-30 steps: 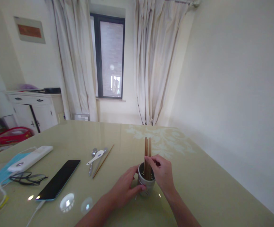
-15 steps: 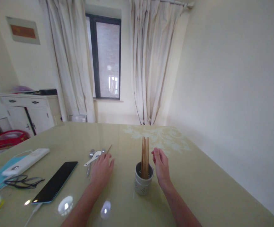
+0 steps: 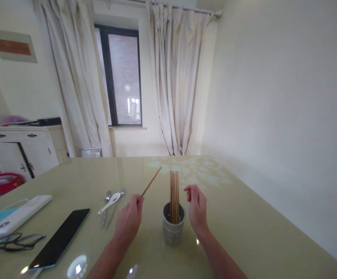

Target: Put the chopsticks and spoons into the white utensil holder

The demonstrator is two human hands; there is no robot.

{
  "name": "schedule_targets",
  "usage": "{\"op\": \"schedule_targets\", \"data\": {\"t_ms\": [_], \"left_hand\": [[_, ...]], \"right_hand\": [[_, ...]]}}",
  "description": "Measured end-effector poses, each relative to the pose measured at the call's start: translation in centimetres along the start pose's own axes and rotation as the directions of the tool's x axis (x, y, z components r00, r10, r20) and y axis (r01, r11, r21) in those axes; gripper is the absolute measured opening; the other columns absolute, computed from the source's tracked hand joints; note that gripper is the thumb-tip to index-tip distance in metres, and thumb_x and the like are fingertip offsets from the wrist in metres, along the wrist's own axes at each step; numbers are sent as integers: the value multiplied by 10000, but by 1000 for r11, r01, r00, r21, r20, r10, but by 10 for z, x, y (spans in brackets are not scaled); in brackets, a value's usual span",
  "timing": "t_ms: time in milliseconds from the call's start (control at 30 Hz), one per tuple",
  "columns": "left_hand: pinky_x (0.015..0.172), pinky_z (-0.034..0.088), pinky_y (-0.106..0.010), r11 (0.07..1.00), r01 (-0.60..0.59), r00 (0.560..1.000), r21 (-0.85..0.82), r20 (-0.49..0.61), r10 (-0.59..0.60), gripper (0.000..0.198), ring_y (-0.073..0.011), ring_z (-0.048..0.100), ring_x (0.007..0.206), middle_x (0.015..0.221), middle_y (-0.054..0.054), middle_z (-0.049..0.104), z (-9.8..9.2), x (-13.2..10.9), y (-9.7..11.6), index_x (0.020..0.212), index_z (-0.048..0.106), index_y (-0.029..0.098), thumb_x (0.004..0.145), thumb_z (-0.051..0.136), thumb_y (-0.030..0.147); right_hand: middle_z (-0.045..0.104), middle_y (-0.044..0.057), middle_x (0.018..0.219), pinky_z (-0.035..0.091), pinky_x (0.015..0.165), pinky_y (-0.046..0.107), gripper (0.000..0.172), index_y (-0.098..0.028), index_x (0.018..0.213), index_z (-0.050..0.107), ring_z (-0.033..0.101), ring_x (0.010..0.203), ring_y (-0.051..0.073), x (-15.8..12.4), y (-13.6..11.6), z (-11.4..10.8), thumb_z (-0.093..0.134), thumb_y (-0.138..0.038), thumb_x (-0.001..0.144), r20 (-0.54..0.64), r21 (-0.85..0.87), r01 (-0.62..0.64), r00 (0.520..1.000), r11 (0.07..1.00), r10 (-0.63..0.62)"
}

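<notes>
Chopsticks (image 3: 173,193) stood upright in a tight bundle inside a pale perforated holder (image 3: 172,232). In the head view, the holder sat near the middle of the glossy green table (image 3: 244,224). The left hand (image 3: 128,221) was closed on the near end of a single chopstick (image 3: 151,182). That stick slanted up and toward the far right, its tip in the air just left of the bundle and apart from it. The right hand (image 3: 197,209) hovered just right of the holder with fingers loosely curled, holding nothing and clear of the bundle. Left of the left hand lay a white spoon (image 3: 110,201) across metal spoons (image 3: 107,195). Farther left lay a dark phone (image 3: 59,238), a pair of glasses (image 3: 14,241) and a white remote-like device (image 3: 19,214). Beyond the table hung cream curtains (image 3: 171,85) beside a dark-framed window (image 3: 119,77).
</notes>
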State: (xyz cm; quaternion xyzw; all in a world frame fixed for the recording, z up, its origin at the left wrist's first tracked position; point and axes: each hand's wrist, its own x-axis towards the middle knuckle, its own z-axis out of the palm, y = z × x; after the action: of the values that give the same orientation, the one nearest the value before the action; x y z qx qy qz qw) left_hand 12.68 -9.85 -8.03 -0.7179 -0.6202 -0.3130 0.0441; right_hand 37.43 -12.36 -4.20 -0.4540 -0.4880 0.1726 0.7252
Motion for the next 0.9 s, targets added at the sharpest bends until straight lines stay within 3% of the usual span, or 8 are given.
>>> {"op": "schedule_targets", "data": {"t_ms": [67,167,233,300,400,533,733,900], "left_hand": [[612,518,-282,967,-204,969,-156,-170,177,279,-186,717,644,786,-30,747,5,-12,16,1012,605,230,1110,368,340],[758,581,-282,791,-554,810,-259,-386,440,181,-172,753,790,937,-54,795,7,-29,37,1168,593,243,1096,427,238],[805,585,-293,686,-677,724,-266,-407,557,284,-171,749,845,1044,-71,807,4,-35,45,1330,550,243,1069,475,159],[847,582,-316,644,-721,689,-256,-365,626,367,-185,743,907,1127,-90,801,-1,-33,45,1413,518,238,1058,490,151],[985,548,-403,774,-603,786,-191,-307,537,320,-245,712,1103,1219,-125,771,-8,-15,23,1363,574,215,1078,429,240],[991,517,-513,992,-27,984,126,-172,48,362,-348,650,1178,1314,-179,713,-10,12,-28,1271,663,158,1065,406,308],[955,503,-540,849,304,947,432,-42,-318,471,-410,616,1228,1371,-193,680,-8,14,-82,1441,598,172,1030,468,362],[946,526,-429,901,194,959,387,118,-258,394,-337,706,1096,1239,-170,749,-3,19,-90,1272,704,143,1043,405,258]], "right_hand": [[486,-23,627,397,562,292,539,-207,875,743,483,574,171,-7,-7,-5,422,-584,1090,109,-40,163,981,986,-157],[653,27,727,482,640,323,371,-219,1068,774,601,635,200,-18,-17,-10,502,-472,1081,335,-52,411,865,910,-372],[731,59,817,523,705,342,276,-227,1076,769,672,709,221,-24,-22,-10,566,-414,1058,411,-38,472,811,881,-417],[736,58,801,532,679,324,267,-227,980,742,687,703,213,-26,-25,-6,553,-392,1070,387,5,381,851,924,-353],[687,15,695,472,503,254,355,-227,877,636,619,539,160,-18,-28,0,492,-465,1099,197,179,124,968,976,-159],[688,-1,676,447,445,217,393,-227,844,555,585,477,128,7,-27,-6,538,-547,1072,-115,316,76,992,946,-41],[635,-16,625,415,421,219,430,-178,936,699,524,460,122,17,-21,-15,616,-592,1015,-24,180,3,1000,984,1],[573,-32,599,394,466,249,446,-162,1047,807,493,500,138,10,-14,-8,655,-577,986,154,1,-4,988,1000,4]]}}
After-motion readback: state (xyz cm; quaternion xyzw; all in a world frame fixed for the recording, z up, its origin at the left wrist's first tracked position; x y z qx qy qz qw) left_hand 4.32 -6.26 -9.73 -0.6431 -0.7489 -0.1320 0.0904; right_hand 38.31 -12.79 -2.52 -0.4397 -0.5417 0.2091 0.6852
